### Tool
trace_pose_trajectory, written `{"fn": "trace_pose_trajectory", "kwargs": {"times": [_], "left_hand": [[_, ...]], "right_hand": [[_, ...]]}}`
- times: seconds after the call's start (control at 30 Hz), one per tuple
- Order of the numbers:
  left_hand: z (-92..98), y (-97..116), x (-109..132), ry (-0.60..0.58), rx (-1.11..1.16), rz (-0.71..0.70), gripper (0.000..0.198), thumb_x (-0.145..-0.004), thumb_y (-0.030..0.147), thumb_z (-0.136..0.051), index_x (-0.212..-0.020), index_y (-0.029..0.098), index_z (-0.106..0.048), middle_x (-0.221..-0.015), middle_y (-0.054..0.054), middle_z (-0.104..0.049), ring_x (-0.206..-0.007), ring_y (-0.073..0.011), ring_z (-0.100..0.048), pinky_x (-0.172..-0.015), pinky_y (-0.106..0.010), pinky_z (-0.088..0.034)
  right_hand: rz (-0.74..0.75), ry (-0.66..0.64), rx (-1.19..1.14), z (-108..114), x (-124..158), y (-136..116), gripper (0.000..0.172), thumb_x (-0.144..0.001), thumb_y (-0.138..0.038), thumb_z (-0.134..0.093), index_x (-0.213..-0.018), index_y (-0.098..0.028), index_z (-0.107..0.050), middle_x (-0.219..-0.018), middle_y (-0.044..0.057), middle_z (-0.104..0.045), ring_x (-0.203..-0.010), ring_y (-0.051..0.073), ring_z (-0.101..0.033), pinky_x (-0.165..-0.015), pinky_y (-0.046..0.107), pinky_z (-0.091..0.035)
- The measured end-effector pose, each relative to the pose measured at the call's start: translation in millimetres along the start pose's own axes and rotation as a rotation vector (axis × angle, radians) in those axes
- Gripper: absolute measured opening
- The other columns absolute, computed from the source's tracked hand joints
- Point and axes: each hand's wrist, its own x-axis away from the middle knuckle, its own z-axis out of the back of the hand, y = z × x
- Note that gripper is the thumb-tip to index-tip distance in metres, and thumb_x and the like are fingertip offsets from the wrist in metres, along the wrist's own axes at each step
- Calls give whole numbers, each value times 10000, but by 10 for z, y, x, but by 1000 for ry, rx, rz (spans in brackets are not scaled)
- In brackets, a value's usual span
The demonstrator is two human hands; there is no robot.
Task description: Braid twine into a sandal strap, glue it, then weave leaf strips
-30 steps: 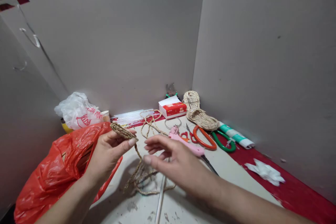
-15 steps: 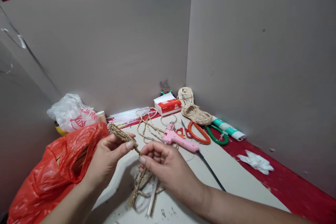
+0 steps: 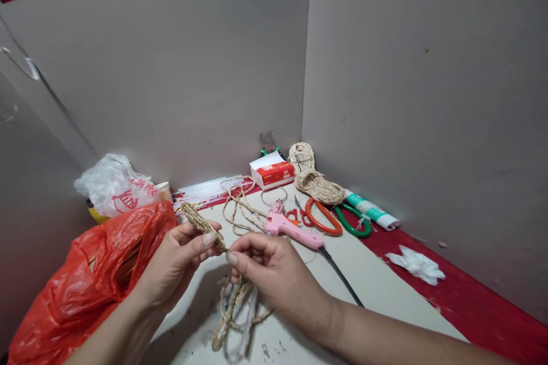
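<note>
My left hand [image 3: 177,265] pinches a braided straw rope [image 3: 197,219] near its upper end, thumb on top. Just to its right, my right hand [image 3: 268,271] is closed on the same rope where it drops down. The rope's loose strands [image 3: 231,311] hang from my fingers onto the white board [image 3: 385,291] and pile up there beside a white stick [image 3: 249,322]. A pink glue gun [image 3: 291,227] lies just beyond my right hand, its black cord running toward me.
A red plastic bag [image 3: 81,282] lies at the left, a white bag [image 3: 113,185] behind it. Loose rope [image 3: 242,205], a red-and-white box [image 3: 272,172], woven straw pieces [image 3: 317,182], orange and green scissors [image 3: 338,219], and crumpled tissue [image 3: 417,265] sit near the grey partition walls.
My right hand went from open and apart to closed on the rope right beside my left hand. The hanging strands have shifted slightly toward me.
</note>
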Motion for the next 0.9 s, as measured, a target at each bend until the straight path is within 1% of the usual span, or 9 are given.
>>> {"fn": "trace_pose_trajectory", "kwargs": {"times": [0.1, 0.2, 0.27, 0.33, 0.4, 0.47, 0.6, 0.73, 0.9], "left_hand": [[13, -5, -7, -29, 38, 47, 191, -690, 190, -780, -864, 121, -743, -694, -17, -665, -635, -76, -584, -661, -184, -476], [10, 1, -17, -53, 62, 74, 186, -685, 191, -782, -853, 120, -745, -713, -30, -679, -660, -92, -600, -686, -203, -488], [5, 11, -22, -77, 67, 86, 182, -687, 200, -779, -849, 123, -745, -713, -39, -684, -677, -110, -610, -711, -231, -496], [3, 22, -24, -103, 65, 95, 172, -698, 206, -769, -847, 125, -742, -716, -46, -687, -692, -122, -615, -732, -249, -496], [6, 28, -25, -127, 67, 103, 159, -706, 204, -761, -842, 125, -740, -739, -51, -689, -711, -126, -615, -745, -253, -490], [13, 31, -26, -158, 67, 113, 143, -710, 201, -755, -829, 124, -737, -756, -51, -684, -721, -124, -610, -752, -251, -481], [35, 40, -26, -219, 35, 117, 126, -713, 207, -751, -799, 117, -733, -755, -46, -661, -724, -119, -589, -745, -243, -454], [65, 49, -21, -272, -1, 145, 151, -709, 232, -750, -795, 109, -734, -746, -52, -656, -685, -108, -559, -704, -232, -419], [108, 18, -35, -350, -17, 245, 204, -645, 286, -789, -737, 110, -739, -669, -40, -650, -611, -99, -546, -667, -226, -400]], "right_hand": [[19, 1, 26, 15, -10, 23, 94, -818, -258, -615, -801, -168, -594, -638, -19, -611, -621, 120, -582, -631, 266, -478], [69, 10, 133, 40, -3, 42, 77, -830, -240, -600, -796, -172, -590, -678, -14, -609, -651, 120, -580, -642, 262, -473], [125, 33, 207, 62, 4, 50, 53, -831, -229, -600, -850, -182, -587, -712, -16, -610, -676, 121, -584, -649, 259, -472], [189, 47, 274, 85, 8, 45, 89, -829, -212, -602, -911, -193, -573, -735, -21, -614, -695, 123, -590, -656, 258, -473], [282, 45, 357, 106, 9, 20, 77, -827, -184, -596, -899, -194, -568, -748, -19, -617, -704, 121, -591, -664, 260, -472], [395, 15, 454, 122, 6, -18, 31, -834, -159, -576, -839, -189, -577, -744, -14, -620, -698, 121, -588, -670, 266, -470], [570, -46, 604, 154, -6, -77, 76, -854, -154, -549, -802, -189, -592, -727, 0, -642, -674, 127, -587, -669, 286, -467], [627, -86, 716, 211, -11, -95, 33, -863, -179, -550, -863, -193, -580, -755, 13, -653, -681, 135, -589, -662, 296, -466], [691, -180, 797, 272, -4, -127, 59, -901, -229, -538, -949, -203, -560, -782, 20, -658, -701, 141, -587, -670, 303, -474]]}}
